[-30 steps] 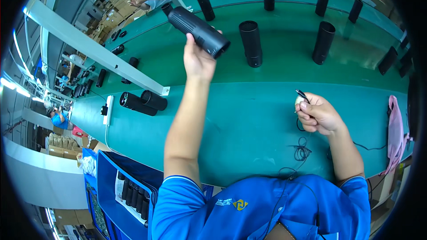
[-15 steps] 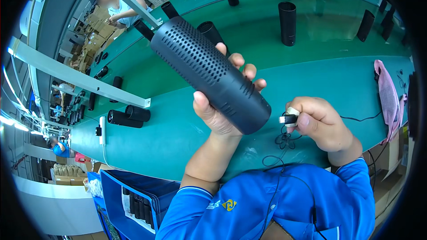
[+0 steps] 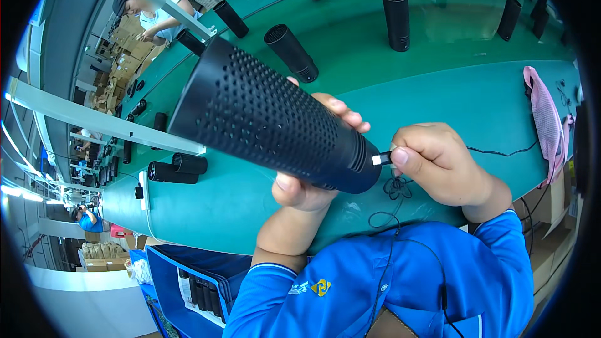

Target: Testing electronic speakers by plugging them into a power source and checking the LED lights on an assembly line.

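Note:
My left hand (image 3: 308,198) is wrapped round a black cylindrical housing (image 3: 269,122), its side dotted with rows of holes. The housing is tilted, with its ribbed end toward my right hand. Pinched between thumb and fingers, my right hand (image 3: 442,164) holds a black USB plug (image 3: 383,159) with its metal tip pointing at that end. The tip is right beside the housing; whether they touch I cannot tell. Below the plug lies a loop of thin black cable (image 3: 397,186) on the green worktable (image 3: 206,206).
Several similar black cylinders (image 3: 395,20) stand on the green belt (image 3: 350,31) beyond. Two lie at the left (image 3: 164,172), near a white metal post (image 3: 106,119). A pink cloth (image 3: 546,128) hangs on the right. A blue bin (image 3: 164,275) is at lower left; a person (image 3: 164,15) works far left.
The housing has tilted further toward horizontal, and its perforated end has swung down and left. My right hand has brought the plug left, close against the ribbed end.

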